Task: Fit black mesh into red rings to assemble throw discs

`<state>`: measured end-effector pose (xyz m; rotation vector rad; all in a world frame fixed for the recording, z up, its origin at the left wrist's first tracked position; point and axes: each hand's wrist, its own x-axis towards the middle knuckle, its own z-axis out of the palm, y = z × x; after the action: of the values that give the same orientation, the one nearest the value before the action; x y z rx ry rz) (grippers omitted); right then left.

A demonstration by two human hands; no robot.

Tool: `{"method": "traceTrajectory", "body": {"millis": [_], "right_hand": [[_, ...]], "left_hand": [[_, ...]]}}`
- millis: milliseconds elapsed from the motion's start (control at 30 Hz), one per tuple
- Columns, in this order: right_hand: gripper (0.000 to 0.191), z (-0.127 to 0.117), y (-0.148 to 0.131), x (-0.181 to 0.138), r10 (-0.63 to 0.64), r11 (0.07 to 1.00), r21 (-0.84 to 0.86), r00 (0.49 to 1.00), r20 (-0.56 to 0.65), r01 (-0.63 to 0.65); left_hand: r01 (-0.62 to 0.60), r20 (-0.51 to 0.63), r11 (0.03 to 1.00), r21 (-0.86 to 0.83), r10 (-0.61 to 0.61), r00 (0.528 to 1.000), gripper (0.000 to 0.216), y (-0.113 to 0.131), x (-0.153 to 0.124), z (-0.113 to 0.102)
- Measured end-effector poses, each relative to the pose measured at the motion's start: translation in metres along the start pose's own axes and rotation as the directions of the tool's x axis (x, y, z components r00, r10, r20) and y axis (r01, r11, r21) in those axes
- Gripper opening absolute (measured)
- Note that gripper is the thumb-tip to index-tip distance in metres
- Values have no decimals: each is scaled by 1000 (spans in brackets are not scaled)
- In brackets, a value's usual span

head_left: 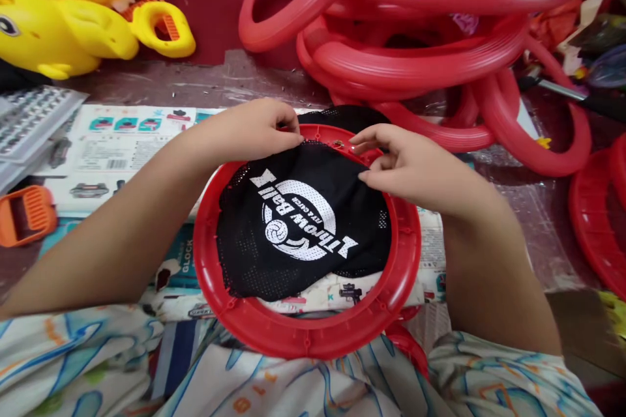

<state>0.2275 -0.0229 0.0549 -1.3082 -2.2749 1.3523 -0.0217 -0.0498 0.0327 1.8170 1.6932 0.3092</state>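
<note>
A red plastic ring (313, 332) rests against my lap with a black mesh cloth (293, 234) printed "Throw Ball" in white laid inside it. My left hand (254, 127) pinches the cloth's upper edge at the far rim of the ring. My right hand (405, 166) is beside it, fingers curled and pressing the cloth's edge onto the same rim. The lower right part of the cloth hangs loose inside the ring, away from the rim.
A pile of several red rings (420, 32) lies behind. Yellow plastic toys (68, 26) sit at far left, an orange part (24, 215) at left. Printed cardboard sheets (122, 150) lie under the ring. More red rims (596, 221) are at right.
</note>
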Motion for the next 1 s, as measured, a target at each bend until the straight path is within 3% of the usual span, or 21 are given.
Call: {"method": "traceTrajectory", "body": {"millis": [100, 200, 300, 567, 667, 767, 867, 1000], "right_hand": [[29, 10, 5, 9, -58, 998, 30, 992, -110, 61], [27, 15, 7, 13, -101, 994, 33, 982, -161, 108], [32, 16, 5, 11, -110, 992, 37, 981, -158, 117], [38, 7, -3, 2, -173, 968, 164, 979, -112, 190], [43, 9, -2, 3, -219, 972, 73, 972, -81, 225], [48, 13, 1, 5, -260, 960, -128, 961, -92, 248], [51, 18, 4, 6, -370, 880, -355, 924, -94, 316], [53, 20, 5, 8, -451, 800, -462, 891, -42, 383]], "left_hand": [[-46, -57, 998, 38, 48, 997, 26, 2, 3, -4], [-200, -46, 979, 45, 202, 978, 30, 3, 12, 0], [-307, 30, 951, 47, 306, 952, 32, 3, 19, 7], [-363, -93, 924, -117, 354, 931, 29, -4, 23, 22], [-356, -123, 921, -157, 340, 933, 28, -8, 25, 24], [-354, -135, 918, -179, 334, 933, 25, -10, 27, 26], [-362, -158, 915, -177, 336, 928, 24, -10, 28, 28], [-328, -187, 932, -156, 299, 936, 23, -7, 27, 31]]}}
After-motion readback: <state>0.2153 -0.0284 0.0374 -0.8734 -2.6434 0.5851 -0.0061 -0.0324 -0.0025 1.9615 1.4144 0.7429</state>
